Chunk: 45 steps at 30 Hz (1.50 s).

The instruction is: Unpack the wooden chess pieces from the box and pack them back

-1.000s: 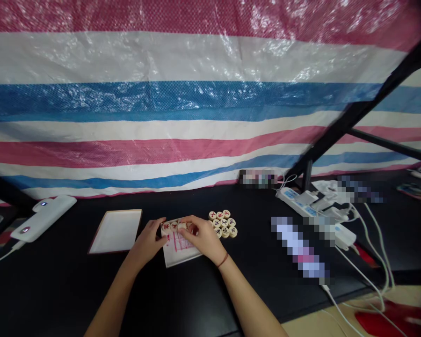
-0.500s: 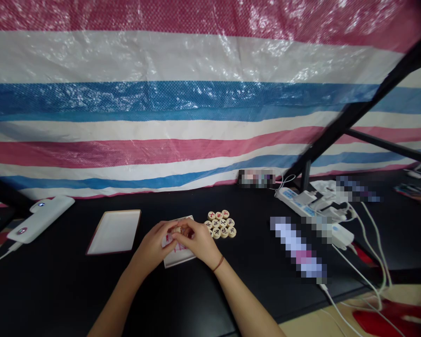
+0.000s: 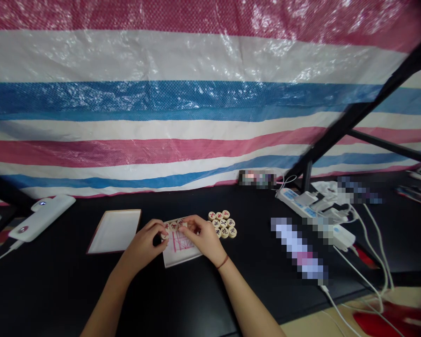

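A shallow box [image 3: 182,250], its white bottom marked with pink lines, lies under my hands. Round xiangqi pieces [image 3: 173,225] with characters line its far edge. My left hand [image 3: 145,243] is at the box's left side, thumb and fingers pinching a xiangqi piece [image 3: 164,234]. Over the far right part of the box, the fingers of my right hand [image 3: 203,236] close on another piece, which they partly cover. Right of the box stand stacked xiangqi pieces [image 3: 223,223] in rows, with red characters at the back and black ones in front; my right hand hides some.
To the left lies a white-lined box lid [image 3: 115,231], with a white charging device [image 3: 44,217] farther left. A blurred-out phone-like object [image 3: 298,248], a power strip [image 3: 301,203] and loose white cables [image 3: 375,252] occupy the right. A striped sheet [image 3: 182,154] hangs behind the black table [image 3: 182,299].
My hands were together over the box and have moved apart, the left one to the left and the right one slightly right. The row of pieces and the pink lines now show between them.
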Each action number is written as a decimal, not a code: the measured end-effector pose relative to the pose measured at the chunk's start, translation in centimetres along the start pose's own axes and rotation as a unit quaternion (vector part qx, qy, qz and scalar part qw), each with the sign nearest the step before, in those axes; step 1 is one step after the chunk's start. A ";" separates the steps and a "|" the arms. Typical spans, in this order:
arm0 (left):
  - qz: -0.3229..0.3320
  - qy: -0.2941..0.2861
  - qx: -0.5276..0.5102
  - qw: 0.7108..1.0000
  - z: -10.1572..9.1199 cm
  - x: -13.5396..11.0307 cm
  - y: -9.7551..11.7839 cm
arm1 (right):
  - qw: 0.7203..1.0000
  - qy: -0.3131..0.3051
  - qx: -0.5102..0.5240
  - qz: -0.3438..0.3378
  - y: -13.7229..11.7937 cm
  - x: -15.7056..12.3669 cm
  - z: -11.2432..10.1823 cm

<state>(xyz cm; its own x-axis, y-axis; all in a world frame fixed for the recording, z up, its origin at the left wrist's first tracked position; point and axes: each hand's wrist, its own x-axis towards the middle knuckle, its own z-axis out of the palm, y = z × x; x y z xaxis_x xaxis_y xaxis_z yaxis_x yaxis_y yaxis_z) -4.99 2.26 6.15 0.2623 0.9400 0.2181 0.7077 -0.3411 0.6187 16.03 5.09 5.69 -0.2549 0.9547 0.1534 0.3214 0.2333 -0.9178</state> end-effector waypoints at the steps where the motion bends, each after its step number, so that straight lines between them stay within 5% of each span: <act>1: 0.004 -0.017 0.007 1.000 0.2 0.0 0.2 | 1.000 0.000 0.002 0.000 0.0 0.0 0.0; 6: 0.022 -0.081 0.098 0.992 1.0 0.2 1.0 | 1.000 -0.004 0.005 0.004 0.1 -0.1 0.0; 14: 0.002 -0.106 0.182 0.978 1.1 0.2 1.4 | 1.000 -0.020 -0.009 -0.017 -0.1 -0.2 0.2; 21: 0.003 -0.033 0.071 0.997 0.7 0.1 0.3 | 0.991 -0.048 -0.044 -0.115 -0.7 -0.7 0.7; 24: -0.049 0.006 0.031 0.998 0.1 0.2 -0.5 | 0.984 -0.078 -0.101 -0.128 -1.4 -0.9 1.6; 30: -0.162 -0.044 0.007 0.986 -0.3 0.4 -0.9 | 0.943 -0.100 -0.278 -0.151 -1.6 -0.9 4.0; 37: -0.170 -0.060 -0.011 0.984 0.1 0.2 -0.5 | 0.903 -0.111 -0.393 -0.132 -2.0 -1.0 3.9; 45: -0.168 -0.053 -0.020 0.984 0.2 0.2 -0.4 | 0.902 -0.137 -0.394 -0.113 -2.4 -1.1 4.1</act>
<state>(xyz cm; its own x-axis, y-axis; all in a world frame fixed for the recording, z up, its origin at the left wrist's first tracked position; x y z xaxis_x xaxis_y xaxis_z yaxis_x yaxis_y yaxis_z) -5.13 2.61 5.78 0.0865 0.9929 -0.0811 0.7407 -0.0096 0.6718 11.82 2.70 6.18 -0.5768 0.8097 0.1081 0.7535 0.5785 -0.3124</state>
